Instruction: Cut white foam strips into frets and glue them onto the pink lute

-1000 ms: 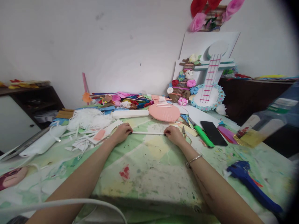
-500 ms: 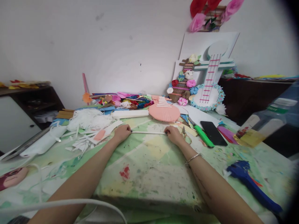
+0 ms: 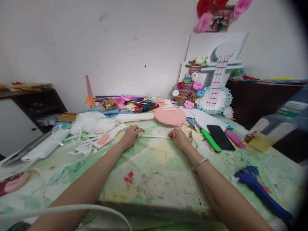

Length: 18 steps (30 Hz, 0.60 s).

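Observation:
A thin white stick (image 3: 154, 136) lies level across the green-stained table cover, between my two hands. My left hand (image 3: 131, 136) is at its left end, with one finger stretched out above the stick and apart from the thumb, which stays close to the end. At the right end, the fingers of my right hand (image 3: 179, 138) are closed on the stick. Beside my right hand lies a pair of small scissors (image 3: 191, 138), partly hidden. Just beyond the stick rests a pink guitar-shaped craft piece (image 3: 169, 116) with white strips on it.
A green cutter (image 3: 210, 140), black phone (image 3: 220, 137) and plastic bottle (image 3: 271, 128) are on the right, with a blue glue gun (image 3: 262, 189) nearer. White shredded paper (image 3: 92, 122) and strips lie left. A white cable (image 3: 72, 209) crosses the foreground. Decorated paper guitars (image 3: 216, 96) lean against the wall.
My left hand has loosened its pinch: a finger now stretches out over the stick. The right fingers have shifted slightly at their end. The stick keeps nearly the same place.

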Each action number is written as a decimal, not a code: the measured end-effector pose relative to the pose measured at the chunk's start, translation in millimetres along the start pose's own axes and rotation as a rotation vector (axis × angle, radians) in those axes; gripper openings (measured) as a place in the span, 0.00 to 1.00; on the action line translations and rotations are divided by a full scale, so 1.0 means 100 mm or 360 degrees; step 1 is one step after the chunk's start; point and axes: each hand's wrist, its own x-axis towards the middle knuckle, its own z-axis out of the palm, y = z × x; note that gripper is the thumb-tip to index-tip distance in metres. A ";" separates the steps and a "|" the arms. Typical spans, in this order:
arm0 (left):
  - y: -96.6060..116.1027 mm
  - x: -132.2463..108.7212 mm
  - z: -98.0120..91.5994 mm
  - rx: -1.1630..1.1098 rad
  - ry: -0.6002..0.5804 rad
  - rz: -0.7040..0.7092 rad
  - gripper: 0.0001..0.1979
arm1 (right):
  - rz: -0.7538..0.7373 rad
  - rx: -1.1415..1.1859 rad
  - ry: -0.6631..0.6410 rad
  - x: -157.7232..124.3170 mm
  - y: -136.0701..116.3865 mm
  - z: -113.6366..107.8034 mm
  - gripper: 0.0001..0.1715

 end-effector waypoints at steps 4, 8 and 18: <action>-0.03 0.01 0.03 -0.0024 -0.0088 0.0382 0.26 | -0.0081 -0.0020 -0.0027 -0.01 -0.04 -0.01 0.19; 0.02 0.00 0.00 -0.0005 -0.0129 0.0400 0.22 | -0.0126 -0.0048 -0.0055 -0.03 -0.08 -0.02 0.17; 0.14 0.03 0.01 0.0020 -0.0084 0.0342 0.14 | -0.0106 -0.0130 -0.0090 -0.04 -0.08 0.03 0.12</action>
